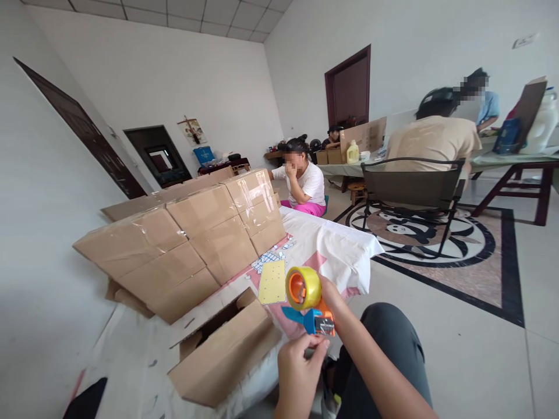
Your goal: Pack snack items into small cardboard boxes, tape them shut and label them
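Note:
My right hand (328,295) grips a tape dispenser (311,322) with orange and blue parts, holding it up over my lap. A roll of yellowish packing tape (311,287) sits on it. Just below, my left hand (301,366) is closed in a pinch, thumb and forefinger at the shiny tape end (324,326) by the dispenser's lower edge. Left of that hand, a cardboard box (227,352) stands on the cloth-covered table, its top opening partly showing. The right hand's fingers are mostly hidden behind the roll and handle.
Taped cartons (205,233) are stacked along the table's far left side. A white and pink cloth (336,244) covers the table. Across it sits a person in a white shirt (312,183). Other people sit beyond, near a folding chair (410,186) and a long table (493,160).

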